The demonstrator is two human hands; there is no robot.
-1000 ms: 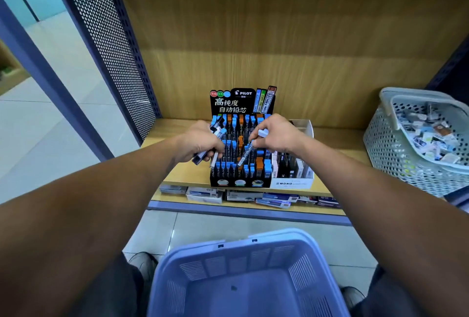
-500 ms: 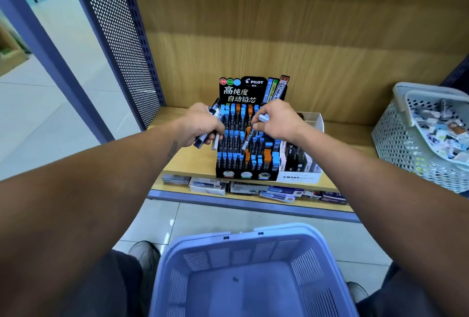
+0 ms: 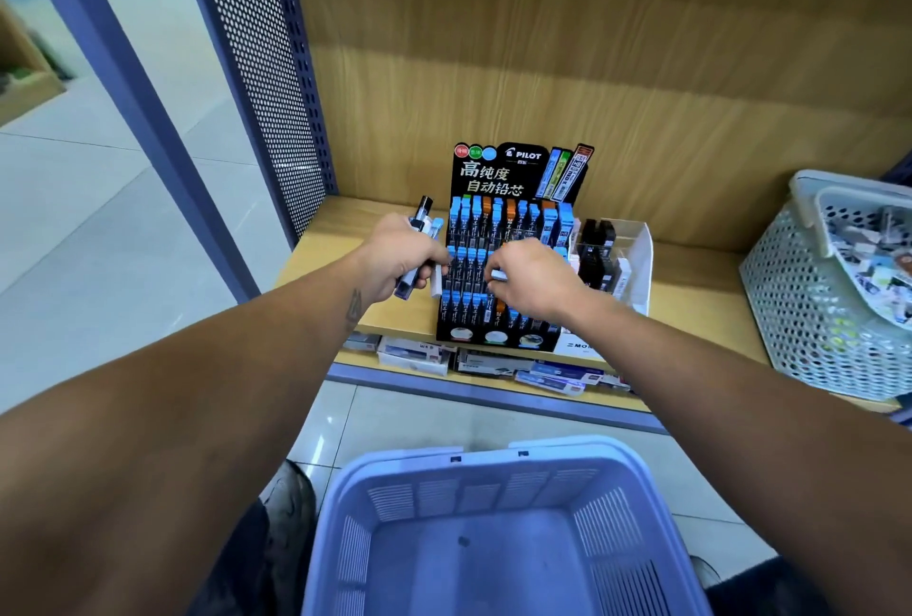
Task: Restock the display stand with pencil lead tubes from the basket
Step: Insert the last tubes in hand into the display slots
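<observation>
Since a moment ago my right hand [image 3: 530,282] has dropped to the middle rows of the display stand [image 3: 498,265], pinching one lead tube [image 3: 498,275]. My left hand [image 3: 402,255] grips a bundle of tubes [image 3: 424,240] beside the stand, above the basket [image 3: 498,531].

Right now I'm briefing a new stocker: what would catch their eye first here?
The black display stand on the wooden shelf, with both hands over it. The left hand grips a bundle of lead tubes; the right hand pinches one. A blue basket sits below.
</observation>
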